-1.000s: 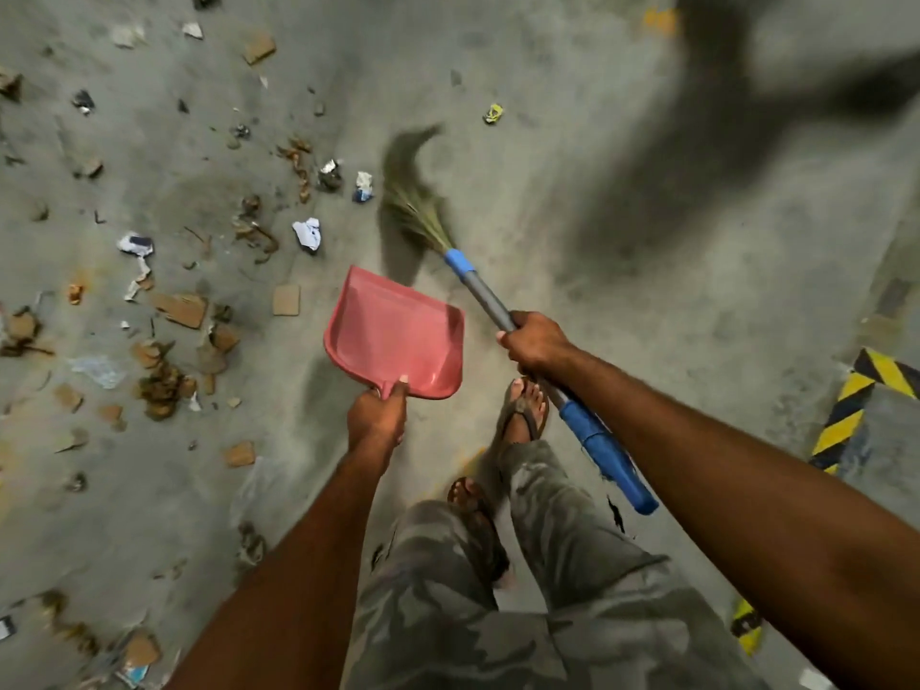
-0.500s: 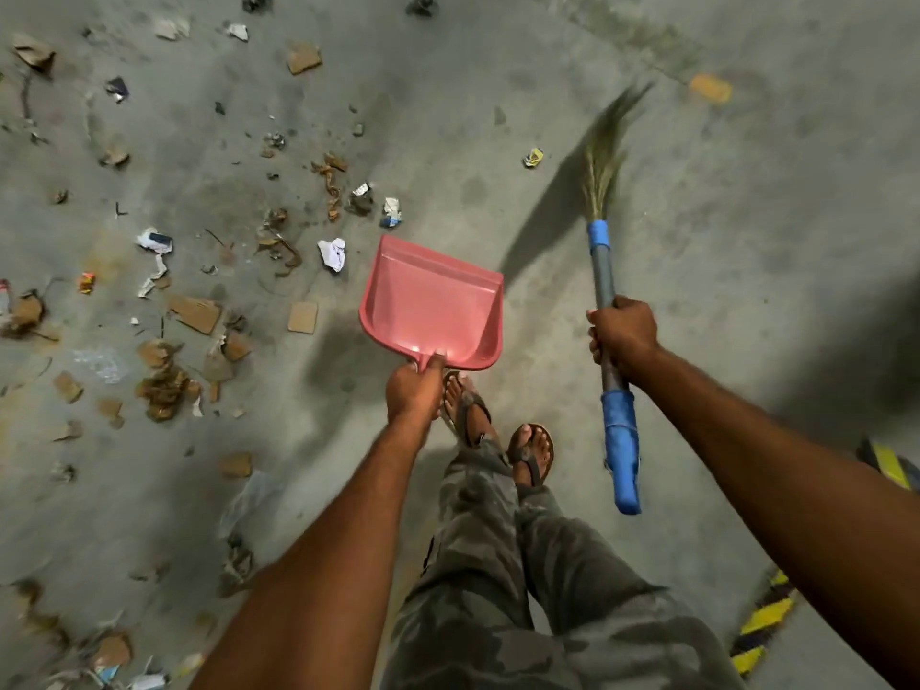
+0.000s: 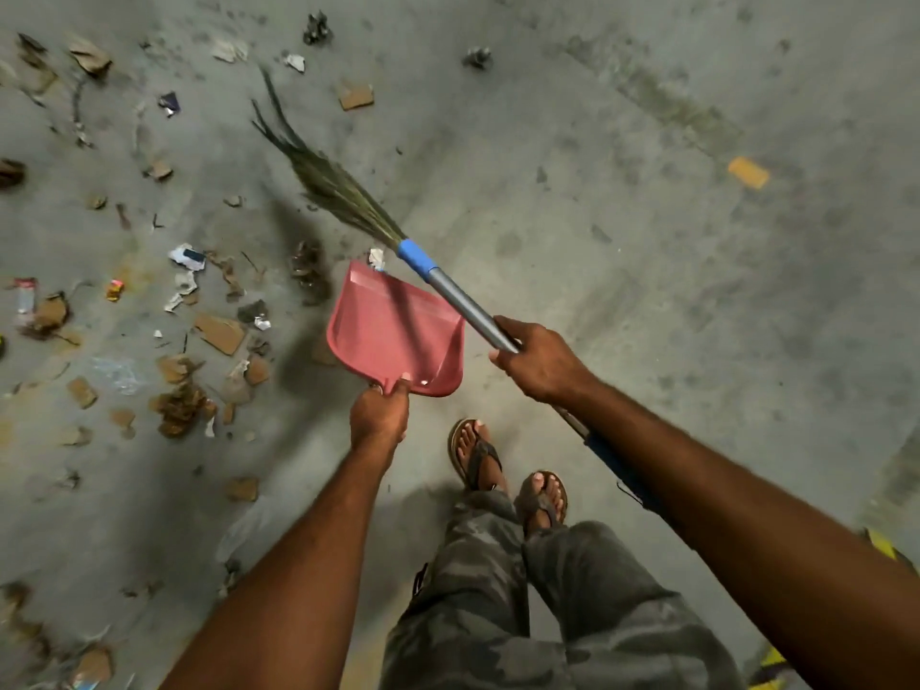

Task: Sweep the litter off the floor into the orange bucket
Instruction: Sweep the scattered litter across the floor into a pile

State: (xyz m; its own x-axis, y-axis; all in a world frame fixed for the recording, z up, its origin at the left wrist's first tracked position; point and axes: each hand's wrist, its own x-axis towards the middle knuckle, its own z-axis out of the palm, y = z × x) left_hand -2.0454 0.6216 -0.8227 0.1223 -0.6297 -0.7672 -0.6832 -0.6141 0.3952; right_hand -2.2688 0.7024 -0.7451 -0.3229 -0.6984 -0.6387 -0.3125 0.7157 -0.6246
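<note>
Concrete floor [image 3: 647, 291] litter [image 3: 219, 333] lies left of both hands: left hand [image 3: 379, 418] grips dustpan [image 3: 393, 331], right hand [image 3: 537, 361] grips broom [image 3: 458, 296].

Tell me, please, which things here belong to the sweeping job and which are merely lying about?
For the job: broom, gripped by the right hand; dustpan, held by the left hand; litter scattered on the floor. The bucket is not in view.
Just there: yellow-and-black striped marking; the person's sandals.

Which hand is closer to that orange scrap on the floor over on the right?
Right. The right hand, gripping the broom, is below-left of the scrap; the left hand, holding the dustpan, is farther left.
</note>
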